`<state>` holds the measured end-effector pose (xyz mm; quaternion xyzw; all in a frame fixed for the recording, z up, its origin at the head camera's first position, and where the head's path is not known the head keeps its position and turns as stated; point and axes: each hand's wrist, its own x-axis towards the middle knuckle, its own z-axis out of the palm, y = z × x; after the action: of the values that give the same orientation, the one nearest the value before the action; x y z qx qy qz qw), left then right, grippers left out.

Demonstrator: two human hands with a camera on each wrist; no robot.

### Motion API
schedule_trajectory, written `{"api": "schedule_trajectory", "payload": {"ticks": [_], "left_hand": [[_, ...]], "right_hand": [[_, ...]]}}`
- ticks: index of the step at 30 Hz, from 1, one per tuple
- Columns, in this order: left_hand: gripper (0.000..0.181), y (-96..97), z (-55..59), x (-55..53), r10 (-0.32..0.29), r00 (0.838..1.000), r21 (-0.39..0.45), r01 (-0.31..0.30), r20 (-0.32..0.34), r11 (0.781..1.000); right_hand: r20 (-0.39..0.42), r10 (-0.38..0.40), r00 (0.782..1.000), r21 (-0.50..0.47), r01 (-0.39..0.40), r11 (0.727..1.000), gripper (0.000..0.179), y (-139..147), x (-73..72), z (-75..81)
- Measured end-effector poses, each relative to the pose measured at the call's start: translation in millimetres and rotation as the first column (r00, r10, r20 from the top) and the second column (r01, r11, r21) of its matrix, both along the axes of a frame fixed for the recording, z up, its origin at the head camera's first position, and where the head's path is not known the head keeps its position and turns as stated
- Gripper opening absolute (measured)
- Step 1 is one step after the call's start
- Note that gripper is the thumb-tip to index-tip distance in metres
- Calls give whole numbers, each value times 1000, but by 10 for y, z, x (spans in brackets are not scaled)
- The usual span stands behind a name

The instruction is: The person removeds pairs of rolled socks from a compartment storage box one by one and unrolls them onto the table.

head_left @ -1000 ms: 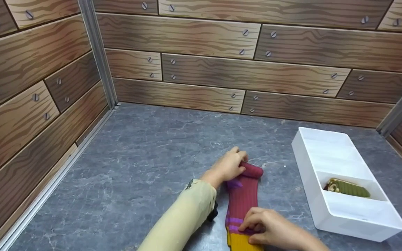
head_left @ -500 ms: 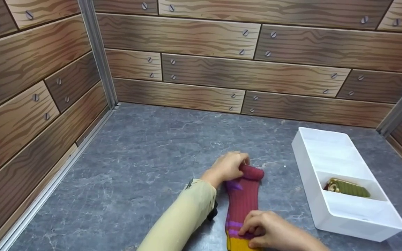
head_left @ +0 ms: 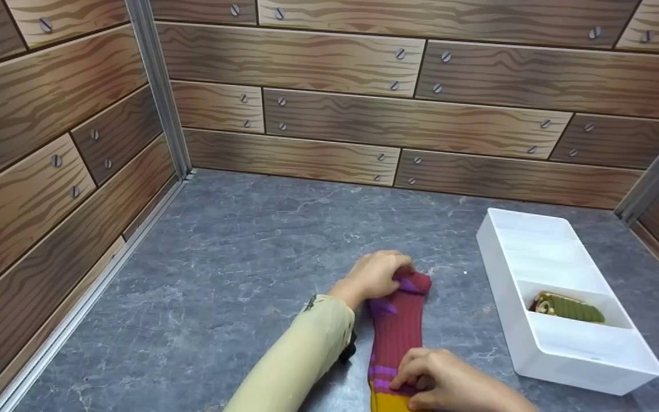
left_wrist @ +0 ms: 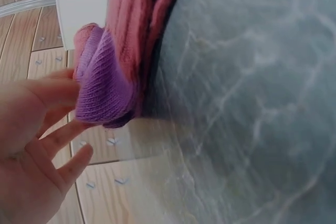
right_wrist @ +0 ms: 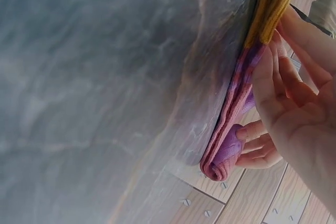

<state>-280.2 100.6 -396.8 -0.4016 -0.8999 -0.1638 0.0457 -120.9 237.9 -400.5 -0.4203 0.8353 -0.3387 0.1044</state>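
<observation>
A pair of ribbed maroon socks [head_left: 398, 323] with purple patches and a mustard-yellow cuff [head_left: 388, 401] lies flat and lengthwise on the grey surface. The far end is rolled over on itself, and my left hand [head_left: 374, 277] holds this roll [head_left: 420, 281] from the left side. In the left wrist view the purple part of the fold [left_wrist: 105, 85] sits at the left fingertips. My right hand [head_left: 449, 379] pinches the socks near the purple stripes and cuff. Two stacked layers [right_wrist: 231, 106] show edge-on in the right wrist view.
At the right stands a white divided tray [head_left: 504, 320]. One of its compartments holds a rolled olive-green sock [head_left: 575, 309]. Wood-plank-patterned walls [head_left: 306, 109] enclose the back and sides. The grey surface [head_left: 238, 246] stretches left of the socks.
The rolled far end has come slightly nearer and turned, so purple now shows on it. My left hand has shifted a little with it; the right hand has barely moved.
</observation>
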Motion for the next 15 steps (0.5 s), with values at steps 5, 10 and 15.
{"api": "schedule_trajectory", "payload": {"ticks": [5,10,15], "left_hand": [[37,20,9,0,8,998,-30,-6,57,1000],[31,27,6,16,4,999,-29,-2,54,1000],[24,28,-2,14,-3,1000,-23,2,-26,1000]], "right_hand": [[50,54,997,-4,-54,999,21,1,19,13],[3,90,996,6,-90,996,22,-8,24,5],[-36,95,995,7,-95,995,22,-17,22,-2]]}}
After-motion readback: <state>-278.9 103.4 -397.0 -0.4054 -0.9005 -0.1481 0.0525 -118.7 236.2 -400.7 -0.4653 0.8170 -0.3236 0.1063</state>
